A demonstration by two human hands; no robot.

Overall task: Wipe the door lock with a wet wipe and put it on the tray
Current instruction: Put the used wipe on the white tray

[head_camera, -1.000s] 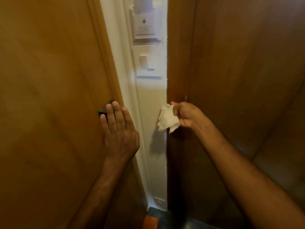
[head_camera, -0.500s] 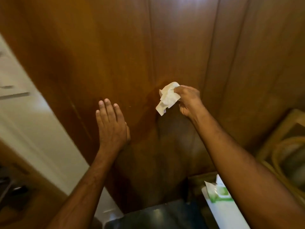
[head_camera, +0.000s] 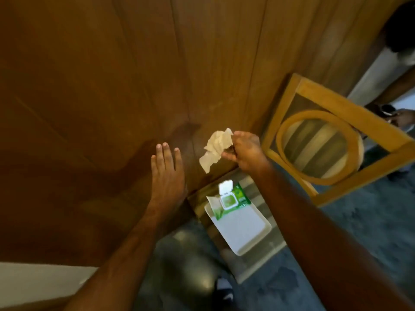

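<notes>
My right hand [head_camera: 246, 151] pinches a crumpled white wet wipe [head_camera: 215, 149], held in the air in front of the wooden wall panels. Below it, a white tray [head_camera: 243, 230] rests on a low striped stand, with a green wet-wipe pack [head_camera: 229, 199], lid flipped up, lying on the tray's far end. My left hand [head_camera: 167, 173] is flat and open, fingers apart, hovering by the wood panel and holding nothing. The door lock is out of view.
A wooden frame with a round opening [head_camera: 318, 147] leans against the wall at right. Another person [head_camera: 402, 113] stands at the far right edge. Dark carpet [head_camera: 359, 225] covers the floor, and my shoe [head_camera: 223, 292] shows at the bottom.
The view has swung right and down, away from the door and its lock. My left hand left the lock. The tray and wipe pack have come into view beneath my right hand.
</notes>
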